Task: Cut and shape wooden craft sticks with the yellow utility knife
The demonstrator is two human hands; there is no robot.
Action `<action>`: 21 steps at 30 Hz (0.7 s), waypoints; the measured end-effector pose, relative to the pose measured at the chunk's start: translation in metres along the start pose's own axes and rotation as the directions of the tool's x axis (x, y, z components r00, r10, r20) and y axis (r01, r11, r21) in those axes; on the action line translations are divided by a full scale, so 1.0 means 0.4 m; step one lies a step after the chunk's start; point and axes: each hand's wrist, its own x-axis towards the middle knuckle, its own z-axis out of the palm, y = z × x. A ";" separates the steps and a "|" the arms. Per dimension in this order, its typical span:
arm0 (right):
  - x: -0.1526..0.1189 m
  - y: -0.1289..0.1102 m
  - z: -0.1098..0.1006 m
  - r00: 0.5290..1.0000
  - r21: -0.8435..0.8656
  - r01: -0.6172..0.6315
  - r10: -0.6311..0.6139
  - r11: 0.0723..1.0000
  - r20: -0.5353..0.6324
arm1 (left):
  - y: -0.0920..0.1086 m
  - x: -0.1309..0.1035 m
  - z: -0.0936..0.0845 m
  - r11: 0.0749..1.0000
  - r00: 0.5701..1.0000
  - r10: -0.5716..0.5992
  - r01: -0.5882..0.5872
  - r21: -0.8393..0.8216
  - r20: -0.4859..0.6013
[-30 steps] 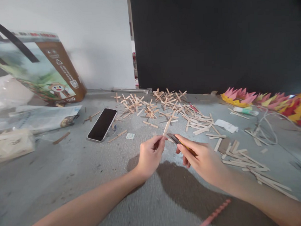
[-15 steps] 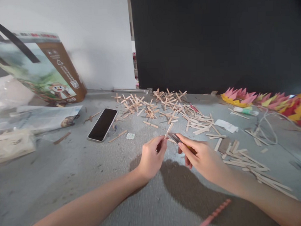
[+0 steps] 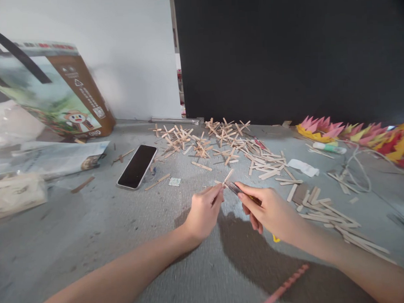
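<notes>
Bench (image 3: 125, 229), grey and rough, goes back to a flat white board (image 3: 135, 61) and a tall, flat black board (image 3: 291, 55). Open room spreads left of the left hand (image 3: 204, 213), in front of a black phone with a white rim (image 3: 137, 167). Crossed tan wooden sticks (image 3: 180, 137) fill the back part. Loose, flat, pale wooden sticks (image 3: 330, 213) lie to the right of the right hand (image 3: 270, 211). The left hand pinches a thin tan wooden stick (image 3: 229, 175), which pokes up past its fingertips. The right hand grips a dark-and-yellow cutter (image 3: 235, 189), its tip just beside that stick; I can't tell if they touch.
</notes>
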 end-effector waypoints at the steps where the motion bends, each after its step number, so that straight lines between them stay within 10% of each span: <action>1: -0.001 -0.001 -0.001 1.000 0.010 -0.006 0.006 1.000 0.000 | 0.001 0.000 0.000 1.000 1.000 -0.002 0.002 -0.002 0.004; 21: -0.011 -0.040 0.038 0.985 0.556 -0.149 0.077 0.818 0.152 | 0.015 0.003 -0.001 0.991 0.996 -0.091 0.089 -0.096 -0.010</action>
